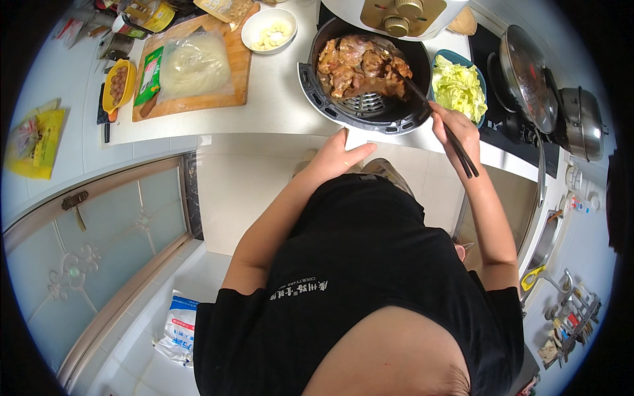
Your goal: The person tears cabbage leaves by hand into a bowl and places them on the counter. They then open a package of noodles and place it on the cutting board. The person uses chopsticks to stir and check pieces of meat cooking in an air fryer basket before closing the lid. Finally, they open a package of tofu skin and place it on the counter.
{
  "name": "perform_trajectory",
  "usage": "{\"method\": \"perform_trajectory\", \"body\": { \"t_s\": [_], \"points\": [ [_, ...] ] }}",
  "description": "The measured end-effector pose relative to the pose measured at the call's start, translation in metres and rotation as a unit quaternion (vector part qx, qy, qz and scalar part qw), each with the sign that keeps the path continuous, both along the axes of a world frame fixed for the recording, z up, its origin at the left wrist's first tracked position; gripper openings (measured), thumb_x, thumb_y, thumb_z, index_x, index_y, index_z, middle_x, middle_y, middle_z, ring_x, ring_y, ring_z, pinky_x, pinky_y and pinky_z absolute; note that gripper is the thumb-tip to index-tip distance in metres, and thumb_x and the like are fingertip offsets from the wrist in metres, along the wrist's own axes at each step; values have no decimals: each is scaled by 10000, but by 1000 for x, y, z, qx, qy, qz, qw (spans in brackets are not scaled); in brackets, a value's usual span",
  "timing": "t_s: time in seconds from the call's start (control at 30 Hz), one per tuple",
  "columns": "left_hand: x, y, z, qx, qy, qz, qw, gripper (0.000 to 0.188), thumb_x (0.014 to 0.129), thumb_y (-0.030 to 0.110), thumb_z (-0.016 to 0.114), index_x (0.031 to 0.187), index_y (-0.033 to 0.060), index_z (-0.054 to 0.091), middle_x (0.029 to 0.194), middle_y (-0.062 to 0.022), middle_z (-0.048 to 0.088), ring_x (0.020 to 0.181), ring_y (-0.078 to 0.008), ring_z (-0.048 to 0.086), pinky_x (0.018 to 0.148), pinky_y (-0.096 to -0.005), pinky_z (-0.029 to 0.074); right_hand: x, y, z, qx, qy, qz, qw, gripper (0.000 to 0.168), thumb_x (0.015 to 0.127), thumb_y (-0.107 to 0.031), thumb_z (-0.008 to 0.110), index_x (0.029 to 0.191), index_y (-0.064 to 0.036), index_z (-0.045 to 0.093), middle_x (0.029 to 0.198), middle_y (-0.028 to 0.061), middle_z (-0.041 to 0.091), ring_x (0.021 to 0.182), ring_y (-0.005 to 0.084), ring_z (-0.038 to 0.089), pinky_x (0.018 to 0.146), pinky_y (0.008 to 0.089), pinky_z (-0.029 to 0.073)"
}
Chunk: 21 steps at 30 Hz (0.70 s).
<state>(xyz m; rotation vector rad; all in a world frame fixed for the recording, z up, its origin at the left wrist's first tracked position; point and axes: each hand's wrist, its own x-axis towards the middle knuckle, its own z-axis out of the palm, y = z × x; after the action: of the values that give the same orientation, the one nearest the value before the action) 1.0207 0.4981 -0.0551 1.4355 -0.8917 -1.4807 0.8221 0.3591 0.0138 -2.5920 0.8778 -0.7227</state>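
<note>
My right hand (459,129) is closed around dark chopsticks (456,148), whose tips touch browned meat pieces (364,64) at the right side of an air fryer basket (396,119). The basket is pulled out in front of the white air fryer (342,11), and its slotted base shows below the meat. My left hand (342,153) is around the white basket handle (355,138), with the thumb extended; part of the grip is hidden. Right of the basket, a dark teal container (483,94) holds torn lettuce leaves (456,89).
A bowl of peeled garlic (269,30) stands left of the basket. Further left, a wooden board (240,89) carries bagged noodles (195,64) and a green packet (150,76), beside a yellow dish (130,91). A lidded pan (527,79) and metal pot (584,123) occupy the right side.
</note>
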Motion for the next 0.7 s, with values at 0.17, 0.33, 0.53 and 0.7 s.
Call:
{"method": "perform_trajectory", "body": {
  "t_s": [0.17,0.33,0.53,0.7],
  "points": [
    [1,-1,3,21,-6,-16,1000,474,801,291,642,1120,-33,506,1073,-103,576,1000,-172,522,885,-297,390,-9,13,-13,-43,-62,-15,997,221,735,24,615,954,-5,632,746,120,612,639,237,594,613,293,480],
    [2,-1,2,15,-4,-22,1000,483,802,291,643,1129,-33,499,1077,-102,573,1003,-170,519,884,-296,390,-16,15,-11,-74,-84,24,993,256,706,64,614,958,17,628,757,126,618,644,240,603,607,292,487],
    [2,-2,8,23,-5,-14,1000,477,794,294,646,1102,-42,505,1035,-107,582,962,-175,536,852,-296,409,-26,22,-4,-62,-95,-8,994,238,731,58,589,966,40,621,765,144,630,682,240,624,645,291,494],
    [3,-2,8,21,8,-26,999,507,792,312,651,1119,-44,501,1065,-106,572,991,-177,522,873,-296,395,-34,28,-8,-30,-120,-80,989,215,774,27,573,985,33,620,774,139,639,695,214,629,671,282,496]
  ]
}}
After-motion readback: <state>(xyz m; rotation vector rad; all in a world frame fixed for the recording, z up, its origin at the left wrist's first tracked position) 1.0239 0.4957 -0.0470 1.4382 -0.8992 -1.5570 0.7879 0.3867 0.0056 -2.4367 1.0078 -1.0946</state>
